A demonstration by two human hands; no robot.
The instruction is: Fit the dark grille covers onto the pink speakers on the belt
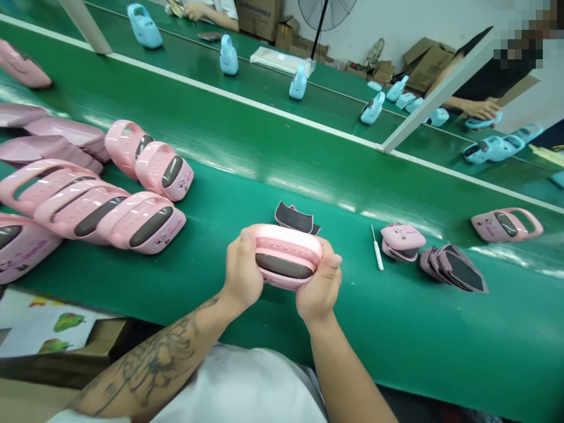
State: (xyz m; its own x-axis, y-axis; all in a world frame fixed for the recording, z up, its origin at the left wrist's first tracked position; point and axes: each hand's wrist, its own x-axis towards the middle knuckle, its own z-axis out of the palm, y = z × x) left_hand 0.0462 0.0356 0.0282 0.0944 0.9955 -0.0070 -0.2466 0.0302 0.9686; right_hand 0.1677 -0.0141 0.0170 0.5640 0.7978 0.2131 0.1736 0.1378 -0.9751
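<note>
Head view here, clock directions read from the piece being held. Biggest thing going is the green workbench (396,341), which runs under pretty much everything. At 9 to 10 o'clock there's a crowd of pink handled housings (99,197) with dark windows, jammed up close, plus some stacked mauve shells (70,132) right behind them.

Dead centre is the held pink housing (288,252), button row and dark window showing. Left hand (243,267) has its 9 o'clock end and right hand (321,282) has its 3 o'clock end, so both are clamped on it; most of the fingers are hidden.

Over at 3 o'clock, well apart, one lone pink housing (489,228) lies with its handle pointing right. Across the white rail, light-blue housings (298,85) are spread from 11 round to 2 o'clock, and a co-worker's hand (482,108) at 2 is on a blue piece (484,122).

Smaller bits: a fanned stack of dark-faced panels (460,269) at 3 o'clock, a little pile of pink panels (403,238) just beside it, and a few loose dark pieces (295,218) at 12, right past the held one. Tiniest is a white-handled screwdriver (378,255) at 3, near that little pile.
</note>
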